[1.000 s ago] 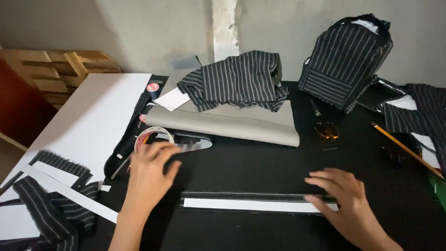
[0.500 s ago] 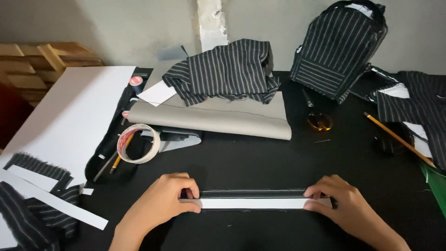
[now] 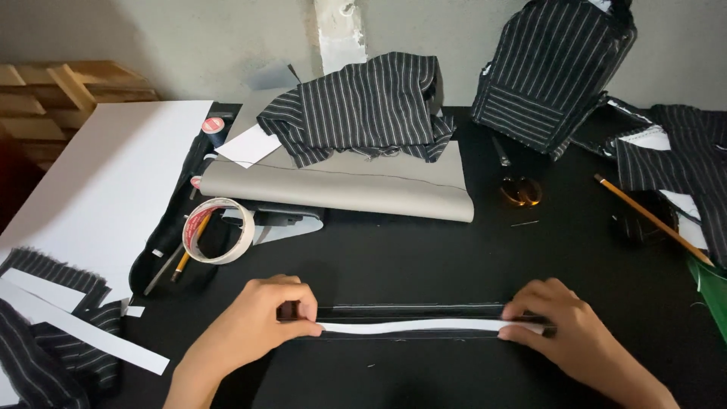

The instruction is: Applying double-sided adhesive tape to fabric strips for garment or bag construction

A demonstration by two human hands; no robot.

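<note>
I pinch the white strip at each end, left hand and right hand closed on it, just below the tape roll on the black tabletop; pulling evenly should flatten its ripple.

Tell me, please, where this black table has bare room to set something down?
Bare table lies between the grey folded board and the white strip, stretching right toward the pencil. Crowded: the left around the tape roll, and the striped fabric at right.
</note>
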